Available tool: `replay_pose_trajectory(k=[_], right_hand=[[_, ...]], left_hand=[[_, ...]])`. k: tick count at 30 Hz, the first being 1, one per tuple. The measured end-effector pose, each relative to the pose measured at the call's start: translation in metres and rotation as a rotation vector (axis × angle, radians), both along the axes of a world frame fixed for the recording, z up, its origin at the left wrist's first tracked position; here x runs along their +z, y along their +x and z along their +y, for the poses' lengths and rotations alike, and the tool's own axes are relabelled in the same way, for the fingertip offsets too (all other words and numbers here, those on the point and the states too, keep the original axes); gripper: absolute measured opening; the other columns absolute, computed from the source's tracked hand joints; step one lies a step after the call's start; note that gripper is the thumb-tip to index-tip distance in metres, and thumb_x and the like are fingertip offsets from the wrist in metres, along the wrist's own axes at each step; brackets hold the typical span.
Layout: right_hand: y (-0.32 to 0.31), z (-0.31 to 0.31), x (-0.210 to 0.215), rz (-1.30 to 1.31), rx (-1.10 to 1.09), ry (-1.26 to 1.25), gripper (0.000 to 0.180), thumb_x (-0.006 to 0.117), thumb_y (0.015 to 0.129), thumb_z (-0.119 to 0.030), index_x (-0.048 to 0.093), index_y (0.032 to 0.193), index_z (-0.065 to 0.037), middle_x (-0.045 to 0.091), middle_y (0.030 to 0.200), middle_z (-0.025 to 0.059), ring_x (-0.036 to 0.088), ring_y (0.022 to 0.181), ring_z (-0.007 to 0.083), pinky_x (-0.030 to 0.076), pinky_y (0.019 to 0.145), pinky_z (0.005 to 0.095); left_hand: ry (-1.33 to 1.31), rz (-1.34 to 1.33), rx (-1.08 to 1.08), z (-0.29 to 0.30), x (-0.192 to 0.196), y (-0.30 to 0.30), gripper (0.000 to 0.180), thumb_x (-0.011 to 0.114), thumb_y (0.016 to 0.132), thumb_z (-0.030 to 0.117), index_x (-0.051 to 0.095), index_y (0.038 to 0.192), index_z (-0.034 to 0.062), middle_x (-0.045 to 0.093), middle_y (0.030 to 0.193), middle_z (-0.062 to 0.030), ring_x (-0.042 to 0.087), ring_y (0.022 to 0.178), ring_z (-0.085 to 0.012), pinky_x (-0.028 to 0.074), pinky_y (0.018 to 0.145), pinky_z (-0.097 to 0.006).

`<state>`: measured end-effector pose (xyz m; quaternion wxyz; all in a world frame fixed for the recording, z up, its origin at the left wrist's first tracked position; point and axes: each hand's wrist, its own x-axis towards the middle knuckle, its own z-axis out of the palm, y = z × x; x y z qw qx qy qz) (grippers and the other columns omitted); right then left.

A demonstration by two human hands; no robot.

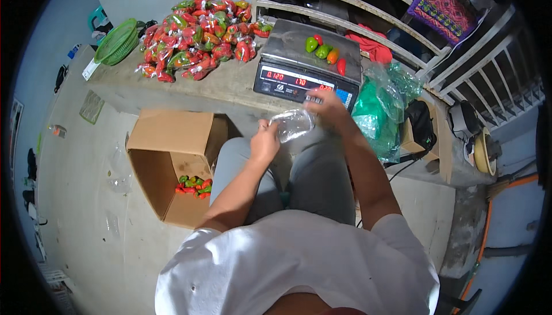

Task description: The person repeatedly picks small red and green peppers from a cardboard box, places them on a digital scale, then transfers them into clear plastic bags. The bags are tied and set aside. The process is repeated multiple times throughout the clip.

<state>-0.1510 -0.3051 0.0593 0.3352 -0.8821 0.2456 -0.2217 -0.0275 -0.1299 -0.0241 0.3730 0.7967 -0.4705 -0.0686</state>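
In front of my knees, my left hand (pixel 264 142) is closed on the edge of a clear plastic bag (pixel 294 125). The bag looks thin and puffed out, with no peppers visible in it. Close to the bag's right side is my right hand (pixel 326 108), in front of the digital scale (pixel 276 45); motion smears its fingers, so its grip is unclear. Several loose peppers (pixel 323 51), green, orange and red, lie on the scale's dark metal plate. Red digits glow on its front panel.
Bagged peppers (pixel 198 36) form a large pile on the ledge, left of the scale. A green basket (pixel 117 42) leans beyond them. On the floor, a cardboard box (pixel 167 131) holds loose peppers (pixel 194 186). Green plastic bags (pixel 376 114) hang right of the scale, below a metal railing (pixel 339 16).
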Motion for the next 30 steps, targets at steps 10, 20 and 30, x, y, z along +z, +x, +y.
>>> replay_pose_trajectory(k=[10, 20, 30], right_hand=[[0.1, -0.105, 0.044, 0.585, -0.954, 0.085, 0.077, 0.059, 0.063, -0.061, 0.035, 0.128, -0.028, 0.034, 0.128, 0.0165, 0.027, 0.121, 0.0322, 0.026, 0.093, 0.0487], [0.081, -0.093, 0.039, 0.331, -0.931, -0.107, 0.063, 0.064, 0.063, -0.04, 0.043, 0.12, -0.027, 0.044, 0.12, 0.0118, 0.039, 0.111, 0.0317, 0.036, 0.086, 0.0445], [0.06, 0.079, -0.02, -0.508, 0.545, 1.202, 0.073, 0.056, 0.055, -0.01, 0.035, 0.125, -0.002, 0.049, 0.11, 0.011, 0.049, 0.099, 0.0167, 0.039, 0.088, 0.0303]], left_hand=[[-0.134, 0.127, 0.002, -0.008, -0.018, 0.009, 0.019, 0.056, 0.072, 0.005, 0.056, 0.091, 0.0033, 0.051, 0.098, -0.0172, 0.054, 0.084, -0.0352, 0.046, 0.072, -0.041], [-0.1, 0.244, 0.009, -0.011, -0.026, 0.018, 0.022, 0.052, 0.072, 0.004, 0.054, 0.094, 0.0045, 0.05, 0.099, -0.0197, 0.052, 0.088, -0.0378, 0.044, 0.075, -0.044], [0.008, 1.018, -0.051, 0.009, 0.021, 0.029, 0.043, 0.051, 0.073, 0.0, 0.045, 0.115, -0.0012, 0.051, 0.09, -0.007, 0.053, 0.058, -0.0134, 0.043, 0.045, -0.027]])
